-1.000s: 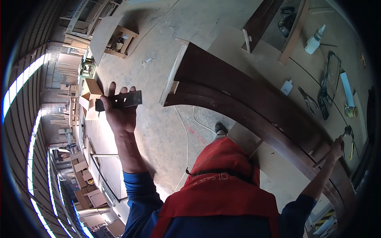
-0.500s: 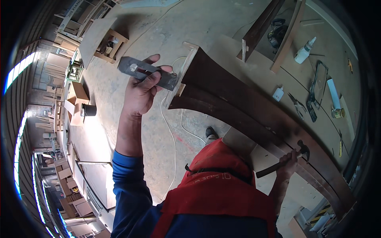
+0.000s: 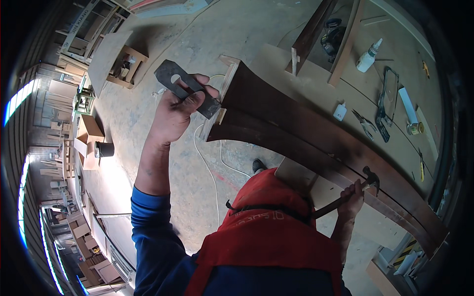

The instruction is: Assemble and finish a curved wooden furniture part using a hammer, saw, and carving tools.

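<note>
Raised at the left, my left hand [image 3: 173, 116] grips a plane iron [image 3: 164, 75], a flat dark steel blade with a slot that widens to a round hole. The blade's lower end overlaps the pale end strip of a long curved dark-brown wooden piece [image 3: 291, 118]; whether they touch I cannot tell. My right hand [image 3: 351, 198] is closed round the handle of a claw hammer [image 3: 372, 180], close under its head. The hammer lies over the near edge of the curved piece, its handle end beside my red apron [image 3: 266, 237].
On the board at the right lie a glue bottle [image 3: 369, 58], a small white bottle [image 3: 339, 112], pliers [image 3: 364, 124], a hacksaw-like frame [image 3: 383, 108] and a tape roll [image 3: 416, 128]. A power tool [image 3: 333, 40] sits between wooden rails. A cable [image 3: 210, 170] crosses the floor.
The plane iron has turned in my left hand, so its slot and hole now show more plainly. The hammer has shifted slightly left and up in view, with its head turned. The whole view has shifted a little.
</note>
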Demonstrator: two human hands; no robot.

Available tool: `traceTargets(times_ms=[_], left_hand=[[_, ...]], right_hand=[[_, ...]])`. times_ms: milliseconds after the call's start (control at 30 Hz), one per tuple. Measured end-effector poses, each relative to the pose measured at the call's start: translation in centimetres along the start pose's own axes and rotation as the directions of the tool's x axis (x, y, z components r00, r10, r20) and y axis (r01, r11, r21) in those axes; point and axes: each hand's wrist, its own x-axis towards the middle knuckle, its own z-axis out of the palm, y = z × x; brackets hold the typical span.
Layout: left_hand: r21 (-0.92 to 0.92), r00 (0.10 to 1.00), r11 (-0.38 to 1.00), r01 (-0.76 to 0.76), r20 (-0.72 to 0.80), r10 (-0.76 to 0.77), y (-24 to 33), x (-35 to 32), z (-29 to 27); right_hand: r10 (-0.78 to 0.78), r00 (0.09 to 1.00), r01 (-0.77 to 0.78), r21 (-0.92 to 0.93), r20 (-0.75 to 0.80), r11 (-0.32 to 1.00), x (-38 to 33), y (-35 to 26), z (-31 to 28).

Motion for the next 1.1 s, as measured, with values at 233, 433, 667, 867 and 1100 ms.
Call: traceTargets(times_ms=[233, 433, 667, 867, 1100], left_hand=[[0.126, 0.999, 0.991, -0.040, 0.018, 0.038, 0.6, 0.1, 0.5], [0.109, 0.999, 0.993, -0.042, 0.022, 0.040, 0.9, -0.2, 0.8], [0.181, 0.995, 0.979, -0.091, 0.044, 0.085, 0.8, -0.4, 1.2], [0.280, 0.994, 0.955, -0.095, 0.075, 0.077, 1.0, 0.1, 1.6], [0.311, 0.994, 0.944, -0.111, 0.057, 0.098, 0.8, 0.1, 1.7]], right_hand=[[-0.021, 0.997, 0.025, -0.056, 0.075, 0.998, -1.0, 0.3, 2.8], [-0.082, 0.953, 0.150, -0.218, 0.291, 0.964, -1.9, -0.4, 6.9], [-0.071, 0.863, 0.241, -0.286, 0.500, 0.927, -3.9, -1.3, 13.6], [-0.400, 0.306, 0.878, -0.095, 0.864, 0.469, -6.6, -5.9, 24.6], [-0.095, -0.067, 0.989, 0.053, 0.993, -0.137, -16.5, -14.7, 39.6]])
